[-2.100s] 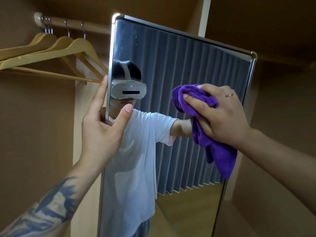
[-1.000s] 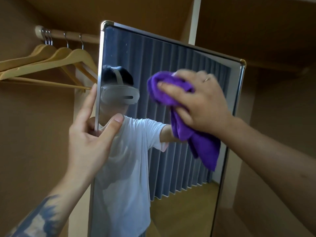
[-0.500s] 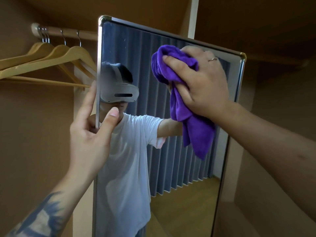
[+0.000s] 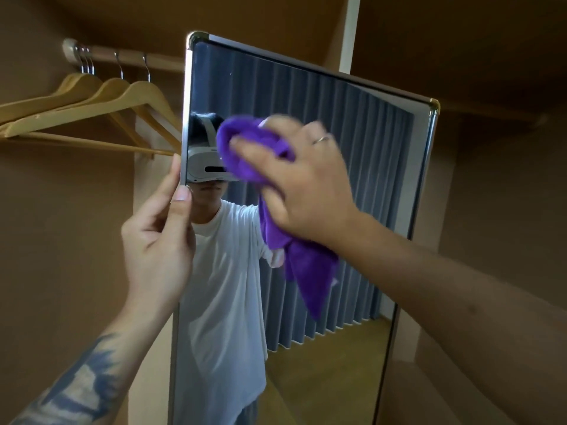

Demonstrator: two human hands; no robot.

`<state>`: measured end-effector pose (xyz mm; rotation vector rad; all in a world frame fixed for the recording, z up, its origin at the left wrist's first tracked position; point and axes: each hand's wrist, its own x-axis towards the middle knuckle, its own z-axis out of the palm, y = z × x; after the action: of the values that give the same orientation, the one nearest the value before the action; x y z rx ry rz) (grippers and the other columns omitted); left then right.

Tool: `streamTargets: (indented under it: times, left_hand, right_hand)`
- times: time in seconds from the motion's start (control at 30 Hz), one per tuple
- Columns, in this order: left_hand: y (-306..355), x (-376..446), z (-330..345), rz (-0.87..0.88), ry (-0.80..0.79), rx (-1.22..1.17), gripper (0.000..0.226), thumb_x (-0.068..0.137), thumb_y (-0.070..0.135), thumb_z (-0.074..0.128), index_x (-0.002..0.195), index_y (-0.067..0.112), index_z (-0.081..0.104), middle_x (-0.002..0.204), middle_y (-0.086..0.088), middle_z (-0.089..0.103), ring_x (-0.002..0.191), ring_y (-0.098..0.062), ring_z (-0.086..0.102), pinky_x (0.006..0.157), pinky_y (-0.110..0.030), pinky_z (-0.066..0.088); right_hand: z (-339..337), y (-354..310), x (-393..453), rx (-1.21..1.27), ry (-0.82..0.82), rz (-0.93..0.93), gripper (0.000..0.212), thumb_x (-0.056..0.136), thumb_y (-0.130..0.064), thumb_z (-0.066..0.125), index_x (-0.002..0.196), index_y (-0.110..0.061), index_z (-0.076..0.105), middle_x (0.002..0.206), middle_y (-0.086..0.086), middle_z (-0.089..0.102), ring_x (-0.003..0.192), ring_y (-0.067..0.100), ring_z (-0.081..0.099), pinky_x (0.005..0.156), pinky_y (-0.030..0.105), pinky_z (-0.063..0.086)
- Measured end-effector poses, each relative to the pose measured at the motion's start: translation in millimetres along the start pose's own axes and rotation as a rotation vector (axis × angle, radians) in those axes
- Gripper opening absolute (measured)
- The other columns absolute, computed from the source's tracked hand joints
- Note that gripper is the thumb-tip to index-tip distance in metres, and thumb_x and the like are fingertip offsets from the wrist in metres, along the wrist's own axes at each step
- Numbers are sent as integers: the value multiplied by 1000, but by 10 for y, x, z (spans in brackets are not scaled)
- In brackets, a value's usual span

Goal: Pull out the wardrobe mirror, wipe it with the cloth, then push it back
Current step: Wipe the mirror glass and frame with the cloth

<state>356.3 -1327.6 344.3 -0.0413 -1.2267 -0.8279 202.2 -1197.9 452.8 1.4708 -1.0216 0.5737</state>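
The tall wardrobe mirror point(image 4: 362, 185) with a silver frame stands pulled out in front of me, reflecting a person in a white shirt and grey curtains. My left hand point(image 4: 159, 237) grips the mirror's left edge at mid height, thumb on the front and fingers behind the frame. My right hand point(image 4: 302, 182) holds a bunched purple cloth point(image 4: 294, 259) and presses it against the glass in the upper left part, blurred by motion. A tail of the cloth hangs down below the hand.
Several wooden hangers point(image 4: 92, 111) hang from a rail point(image 4: 129, 55) at the upper left, close to the mirror's left edge. Brown wardrobe walls surround the mirror, with a shelf ledge point(image 4: 454, 391) at the lower right.
My right hand has swept the cloth from the upper right of the glass down and to the left. My left hand keeps its hold on the left edge.
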Motion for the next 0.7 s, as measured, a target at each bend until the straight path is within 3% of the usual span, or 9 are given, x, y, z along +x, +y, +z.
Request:
streamTargets:
  times: [0.1, 0.17, 0.3, 0.37, 0.53, 0.63, 0.7]
  left_hand:
    - [44, -16, 8, -9, -4, -10, 41, 104, 48, 65, 144, 40, 64, 127, 20, 74, 116, 1, 66, 96, -16, 52]
    - [80, -40, 19, -4, 6, -6, 41, 102, 52, 65, 142, 43, 65, 136, 18, 70, 124, -2, 65, 98, -15, 50]
    - [140, -74, 38, -18, 21, 24, 40, 100, 58, 65, 139, 50, 65, 124, 23, 73, 102, 11, 62, 84, -8, 50]
    - [155, -101, 21, -21, -5, 28, 42, 102, 54, 64, 143, 46, 63, 116, 27, 74, 97, 12, 63, 83, -6, 49]
    - [199, -111, -66, -40, -112, 79, 42, 108, 41, 58, 150, 40, 55, 139, 23, 67, 130, 0, 62, 100, -12, 48]
    - [250, -111, -110, -46, -138, 146, 43, 105, 44, 60, 148, 47, 54, 143, 30, 61, 135, 4, 56, 103, -9, 45]
    - [278, -124, -138, -70, -151, 171, 44, 104, 46, 61, 148, 50, 54, 147, 24, 60, 139, 0, 52, 106, -12, 45]
  right_hand:
    - [-6, -77, -61, -19, -139, -290, 48, 95, -31, 61, 143, -27, 64, 139, 15, 63, 94, 38, 59, 77, 50, 47]
    - [-37, 8, 57, -87, -140, -339, 48, 97, -35, 58, 144, -27, 62, 137, 15, 62, 93, 37, 60, 76, 46, 46]
    - [-22, -32, 207, -56, -1, -48, 51, 90, -32, 63, 140, -23, 66, 136, 16, 63, 94, 39, 58, 76, 46, 46]
    - [43, -181, 78, -23, -18, -69, 50, 91, -31, 62, 140, -23, 67, 137, 16, 63, 94, 40, 58, 76, 48, 46]
    - [2, -113, 26, -58, -145, -348, 46, 98, -34, 56, 143, -27, 63, 138, 16, 63, 93, 38, 61, 76, 49, 45]
    - [-16, 15, 207, -88, -65, -198, 47, 97, -34, 57, 141, -23, 65, 135, 18, 63, 92, 39, 59, 76, 47, 46]
    - [15, -47, 163, -28, -7, -54, 48, 93, -31, 60, 140, -22, 66, 136, 18, 62, 93, 40, 58, 76, 50, 47]
